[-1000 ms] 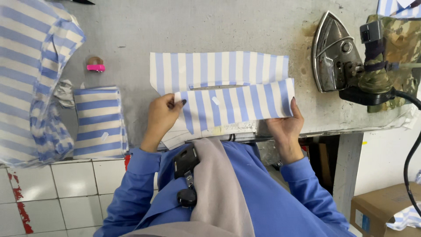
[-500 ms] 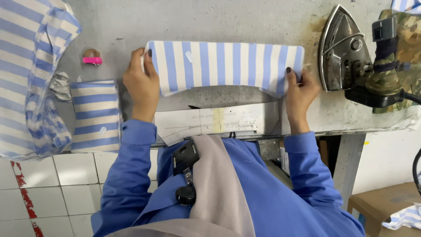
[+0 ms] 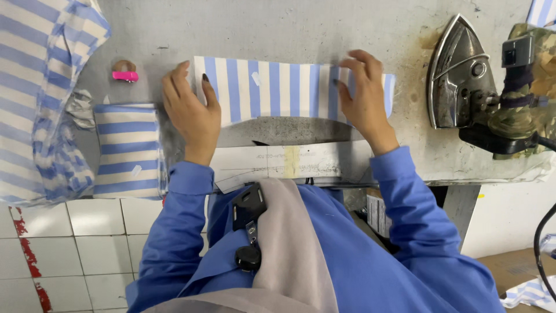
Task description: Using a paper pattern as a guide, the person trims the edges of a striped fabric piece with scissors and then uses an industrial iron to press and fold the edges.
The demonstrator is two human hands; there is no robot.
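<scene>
A long blue-and-white striped fabric piece [image 3: 278, 88] lies flat on the grey pressing table [image 3: 278, 29]. My left hand [image 3: 188, 110] rests palm down on its left end, fingers spread. My right hand [image 3: 362, 93] presses flat on its right end. Neither hand grips anything. Below the fabric, at the table's near edge, lies a white paper pattern [image 3: 289, 162] with a strip of tape on it.
A steam iron [image 3: 460, 75] stands at the right beside a camouflage-wrapped fitting [image 3: 521, 87]. A stack of striped pieces [image 3: 124, 148] and a larger striped cloth pile [image 3: 35, 87] lie at the left. A small pink object [image 3: 124, 75] sits near them.
The folded striped piece was lifted from the near edge, moved away from me and laid out flat. Both hands went from pinching its ends to pressing flat on it.
</scene>
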